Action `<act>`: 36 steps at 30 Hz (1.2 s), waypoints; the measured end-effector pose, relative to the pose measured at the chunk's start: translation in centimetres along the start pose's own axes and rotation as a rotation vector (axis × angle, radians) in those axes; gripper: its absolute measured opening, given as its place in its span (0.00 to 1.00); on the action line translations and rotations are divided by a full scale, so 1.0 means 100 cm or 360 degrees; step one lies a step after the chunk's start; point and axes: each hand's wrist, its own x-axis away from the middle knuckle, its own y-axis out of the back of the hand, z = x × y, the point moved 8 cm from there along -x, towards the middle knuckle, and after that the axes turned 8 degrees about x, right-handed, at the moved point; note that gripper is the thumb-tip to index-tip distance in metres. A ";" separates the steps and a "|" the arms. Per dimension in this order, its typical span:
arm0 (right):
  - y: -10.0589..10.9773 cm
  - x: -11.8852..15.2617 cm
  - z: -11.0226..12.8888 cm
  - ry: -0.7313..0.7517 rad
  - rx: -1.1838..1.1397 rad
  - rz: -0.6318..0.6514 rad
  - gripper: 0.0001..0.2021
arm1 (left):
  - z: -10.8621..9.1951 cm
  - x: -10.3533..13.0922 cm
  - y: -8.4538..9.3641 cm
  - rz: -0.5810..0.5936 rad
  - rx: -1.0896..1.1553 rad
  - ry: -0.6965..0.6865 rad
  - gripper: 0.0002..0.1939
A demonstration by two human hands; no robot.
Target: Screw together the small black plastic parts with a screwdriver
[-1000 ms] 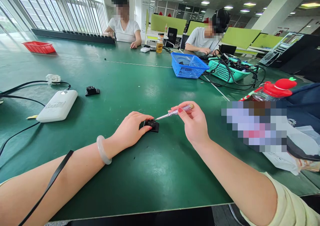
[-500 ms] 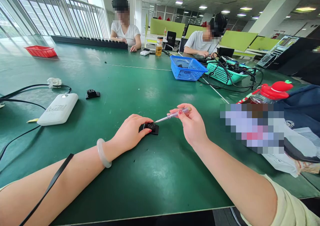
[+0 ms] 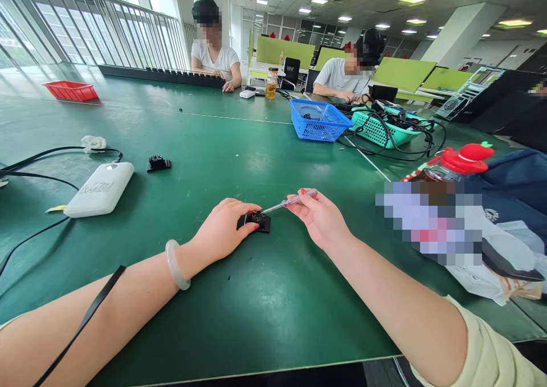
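Observation:
A small black part [image 3: 261,222] lies on the green table, pinched between the thumb and fingers of my left hand [image 3: 224,227]. My right hand [image 3: 318,216] holds a screwdriver [image 3: 294,199] with a clear handle. Its thin metal shaft slopes down to the left, and the tip is at the upper edge of the black part, close to my left fingertips. Whether the tip sits in a screw is too small to tell. A similar black part [image 3: 158,163] rests on the table farther off to the left.
A white power bank [image 3: 100,190] with black cables lies left. Beyond are a red tray [image 3: 70,90], a blue basket [image 3: 320,126] and a green basket [image 3: 376,128] with cables. A red-lidded bottle [image 3: 464,160] and bags stand right. Two people sit across the table.
My right hand has moved slightly down and its fingers have shifted along the screwdriver handle, which now lies a little flatter. My left hand has hardly moved.

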 end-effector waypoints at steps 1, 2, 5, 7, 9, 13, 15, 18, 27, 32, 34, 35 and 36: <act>-0.001 0.001 0.000 -0.0004 -0.0006 0.0006 0.19 | 0.000 0.000 0.000 0.0005 -0.0001 -0.0001 0.18; -0.001 0.001 0.000 -0.0010 -0.0015 0.0005 0.19 | 0.000 0.000 0.000 0.0010 -0.0002 -0.0002 0.18; -0.002 0.003 0.000 -0.0025 -0.0048 -0.0012 0.20 | -0.001 0.001 0.000 0.0011 0.0005 -0.0006 0.18; -0.003 0.003 0.000 -0.0032 -0.0068 -0.0018 0.20 | -0.001 0.001 0.000 0.0011 0.0007 -0.0006 0.18; -0.003 0.003 0.000 -0.0037 -0.0078 -0.0020 0.20 | -0.001 0.001 0.000 0.0012 0.0008 -0.0004 0.18; 0.000 0.001 -0.002 -0.0025 -0.0075 -0.0011 0.19 | 0.000 0.000 -0.001 0.0005 0.0007 0.0004 0.19; 0.002 0.000 -0.003 -0.0030 -0.0076 -0.0015 0.18 | 0.000 0.000 -0.001 0.0009 0.0001 -0.0005 0.19; 0.004 -0.001 -0.004 -0.0031 -0.0088 -0.0029 0.18 | 0.000 0.000 -0.002 0.0016 0.0000 -0.0038 0.18; 0.002 0.002 0.003 0.0016 -0.0026 -0.0001 0.17 | -0.002 0.001 -0.001 0.0000 0.0023 -0.0051 0.16; 0.003 0.005 0.010 0.0069 0.0023 -0.0007 0.16 | -0.002 0.001 -0.001 0.0022 0.0026 -0.0017 0.17; 0.001 0.007 0.015 0.0150 0.0069 0.0025 0.14 | -0.001 0.001 -0.002 0.0023 0.0032 -0.0017 0.17; 0.000 0.008 0.019 0.0207 0.0088 0.0049 0.14 | 0.000 0.001 -0.002 0.0023 0.0034 -0.0015 0.17; -0.002 0.009 0.022 0.0269 0.0105 0.0078 0.13 | 0.001 0.001 -0.002 0.0025 0.0035 -0.0012 0.17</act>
